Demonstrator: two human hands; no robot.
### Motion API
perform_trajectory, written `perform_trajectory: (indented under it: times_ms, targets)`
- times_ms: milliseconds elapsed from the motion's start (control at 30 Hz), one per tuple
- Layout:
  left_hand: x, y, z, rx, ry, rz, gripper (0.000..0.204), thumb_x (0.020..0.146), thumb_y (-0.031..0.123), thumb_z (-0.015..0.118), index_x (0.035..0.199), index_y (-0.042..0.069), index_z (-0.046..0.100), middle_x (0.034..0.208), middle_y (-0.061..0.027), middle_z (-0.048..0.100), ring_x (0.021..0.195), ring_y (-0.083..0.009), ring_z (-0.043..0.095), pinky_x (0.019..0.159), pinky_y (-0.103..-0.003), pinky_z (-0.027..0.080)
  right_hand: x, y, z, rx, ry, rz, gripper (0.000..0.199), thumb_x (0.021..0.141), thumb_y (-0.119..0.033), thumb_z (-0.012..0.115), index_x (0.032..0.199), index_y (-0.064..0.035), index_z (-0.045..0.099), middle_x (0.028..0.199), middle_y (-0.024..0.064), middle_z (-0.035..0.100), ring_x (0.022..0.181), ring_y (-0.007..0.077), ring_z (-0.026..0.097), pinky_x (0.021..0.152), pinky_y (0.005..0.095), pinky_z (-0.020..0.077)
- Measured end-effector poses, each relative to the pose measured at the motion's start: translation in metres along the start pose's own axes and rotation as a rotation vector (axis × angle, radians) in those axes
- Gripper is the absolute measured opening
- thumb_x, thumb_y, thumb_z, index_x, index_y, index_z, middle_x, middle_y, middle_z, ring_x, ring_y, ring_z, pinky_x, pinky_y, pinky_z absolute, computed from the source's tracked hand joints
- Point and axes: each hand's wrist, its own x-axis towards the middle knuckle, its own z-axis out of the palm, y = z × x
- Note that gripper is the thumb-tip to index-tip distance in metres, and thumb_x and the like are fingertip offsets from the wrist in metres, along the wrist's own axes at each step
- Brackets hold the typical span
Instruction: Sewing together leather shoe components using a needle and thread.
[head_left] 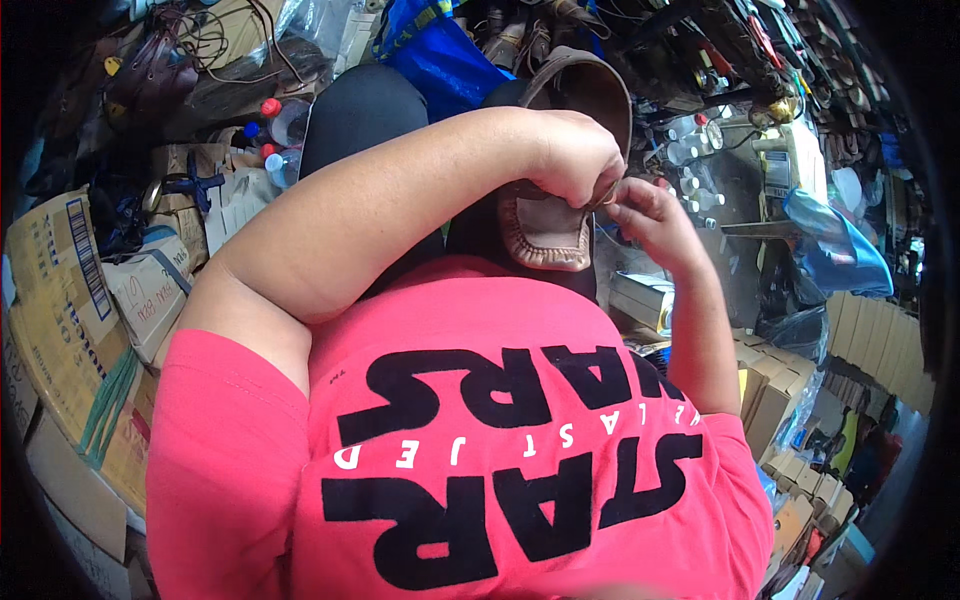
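Note:
A brown leather moccasin lies over my right thigh, its toe toward me and its heel end pointing away. Gathered pleats run around the toe, beside a paler top panel. My left hand reaches across the shoe's middle, its fingers curled and closed on the leather near the right edge. Meeting it there, my right hand has thumb and fingertips pinched together at the shoe's side. Whatever is between those right fingertips is too small to make out. Part of the shoe's middle is hidden under my left hand.
Cardboard boxes are stacked at the left, near plastic bottles. A blue bag lies beyond my knees. More bottles stand at the right, with blue plastic and a small box nearby. Dense clutter fills the far right.

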Motion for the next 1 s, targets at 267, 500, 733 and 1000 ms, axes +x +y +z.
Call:
perform_trajectory:
  times_ms: [267, 500, 733, 1000]
  targets:
    - [-0.015, -0.003, 0.016, -0.001, 0.312, 0.010, 0.024, 0.068, 0.009, 0.069, 0.092, 0.005, 0.070, 0.086, -0.0171, 0.069, 0.084, -0.0329, 0.067, 0.077, -0.039, 0.052, -0.012, -0.010, 0.017, -0.041, 0.191, -0.025, 0.012, 0.091, -0.009, 0.061, 0.102, -0.0040, 0.065, 0.073, -0.0041, 0.056, 0.063, 0.0024, 0.045, 0.056, 0.0198, 0.0381]
    - [-0.007, -0.008, 0.009, -0.004, 0.277, -0.056, 0.021, 0.073, 0.008, 0.067, 0.093, 0.007, 0.073, 0.085, -0.0172, 0.069, 0.080, -0.0317, 0.067, 0.077, -0.037, 0.053, 0.006, -0.013, 0.014, -0.247, 0.157, -0.048, 0.007, 0.090, -0.007, 0.062, 0.095, -0.0021, 0.064, 0.067, -0.0011, 0.055, 0.062, 0.0040, 0.046, 0.056, 0.0221, 0.0395]
    - [0.001, -0.028, -0.004, -0.078, 0.195, -0.068, 0.025, 0.072, 0.014, 0.072, 0.097, 0.009, 0.074, 0.086, -0.0103, 0.072, 0.081, -0.0223, 0.069, 0.076, -0.033, 0.053, 0.017, 0.006, 0.011, 0.186, 0.162, -0.110, 0.007, 0.089, -0.009, 0.066, 0.094, -0.0034, 0.066, 0.080, -0.0047, 0.060, 0.068, 0.0045, 0.053, 0.065, 0.0203, 0.0451]
    - [0.012, -0.033, -0.005, -0.168, 0.150, -0.097, 0.026, 0.070, 0.013, 0.075, 0.095, 0.006, 0.073, 0.086, -0.0086, 0.073, 0.078, -0.0192, 0.069, 0.074, -0.030, 0.053, 0.033, 0.026, -0.026, 0.054, -0.033, -0.252, 0.014, 0.086, -0.005, 0.067, 0.100, -0.0064, 0.071, 0.095, -0.0008, 0.059, 0.093, 0.0087, 0.055, 0.082, 0.0238, 0.0437]
